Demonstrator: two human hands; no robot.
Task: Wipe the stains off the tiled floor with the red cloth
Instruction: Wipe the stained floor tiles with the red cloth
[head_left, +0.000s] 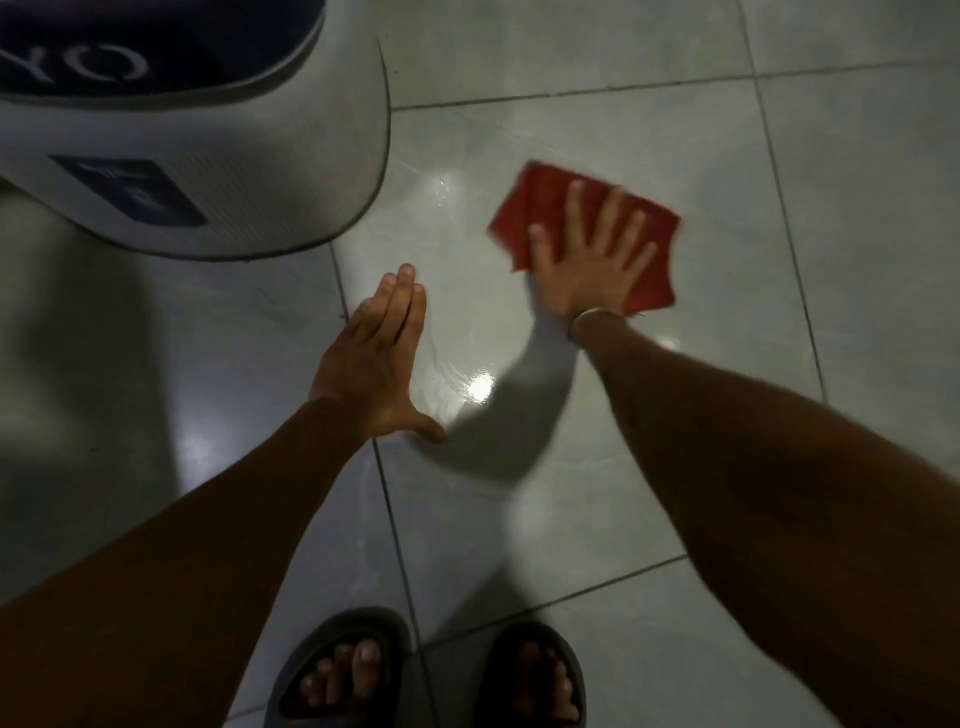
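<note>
The red cloth (545, 200) lies flat on the pale grey tiled floor (649, 135), right of centre. My right hand (587, 260) presses down on it with fingers spread, covering its lower middle. My left hand (379, 358) is flat with fingers together, holding nothing, at a grout line left of the cloth. A wet, glossy film with streaks and bright glints (467, 384) covers the tile between my hands. The cloth and my right hand look motion-blurred.
A large white appliance with a dark top (218, 171) stands at the upper left, its rounded corner close to the wet patch. My two feet in dark sandals (337, 670) (535, 680) sit at the bottom edge. Bare tiles stretch right and beyond.
</note>
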